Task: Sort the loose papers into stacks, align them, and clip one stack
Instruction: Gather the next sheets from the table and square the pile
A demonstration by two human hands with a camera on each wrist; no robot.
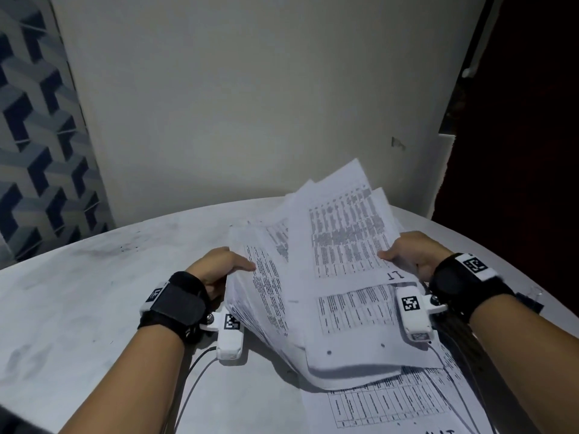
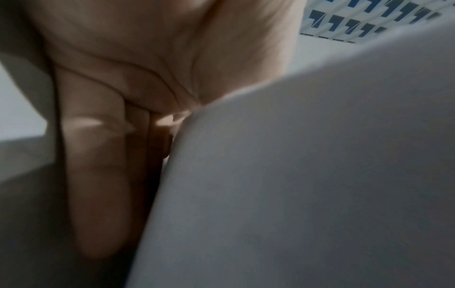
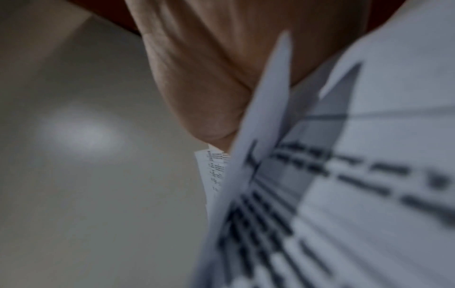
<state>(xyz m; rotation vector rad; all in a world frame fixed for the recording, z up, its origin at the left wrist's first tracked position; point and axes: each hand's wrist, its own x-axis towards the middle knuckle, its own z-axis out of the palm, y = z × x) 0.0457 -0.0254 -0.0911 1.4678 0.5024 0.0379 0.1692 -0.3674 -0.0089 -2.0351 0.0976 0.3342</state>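
Note:
A loose, uneven bundle of printed papers [image 1: 338,267] is held up above the white table [image 1: 103,277], its sheets fanned and misaligned. My left hand [image 1: 219,267] grips the bundle's left edge, thumb on top and fingers [image 2: 98,175] underneath. My right hand [image 1: 407,255] grips the right edge with its thumb on the top sheet. The papers [image 3: 344,185] fill the right wrist view beside my palm, and a blank underside of the papers [image 2: 295,175] fills the left wrist view. One printed sheet [image 1: 398,402] lies flat on the table under the bundle.
A dark binder clip [image 1: 531,300] lies on the table beyond my right wrist. A plain wall [image 1: 250,104] rises right behind the table's curved far edge. Patterned tiles [image 1: 31,136] cover the left, and a dark opening is at the right.

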